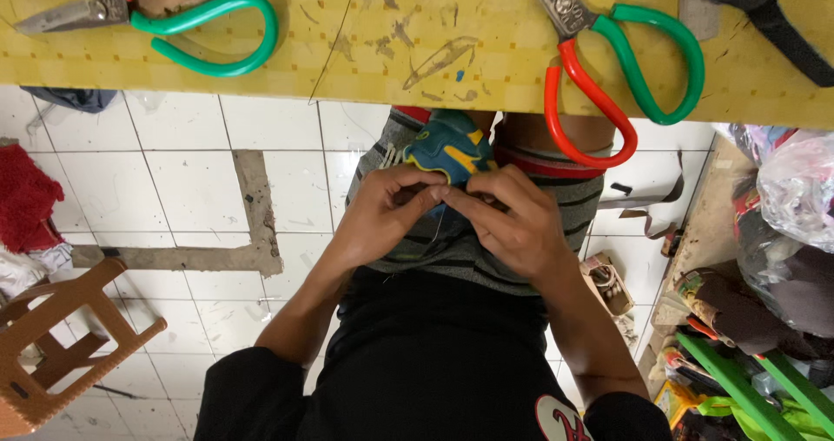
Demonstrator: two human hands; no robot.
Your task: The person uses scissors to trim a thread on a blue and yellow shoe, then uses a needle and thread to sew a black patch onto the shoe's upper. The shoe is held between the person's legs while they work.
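Two scissors on the yellow worktop [347,50]: one pair [165,11] at top left, one pair [608,59] at top right, each with one red and one green handle loop. Two hands: left [382,215], right [512,224], both on one blue-and-yellow fabric piece [447,145]. One wooden stool [61,345] at lower left. One red cloth [24,196] at the left edge. One small open box [606,283] on the floor. One black strap [764,15] at top right. Several plastic bags [795,189] at right, number unclear.
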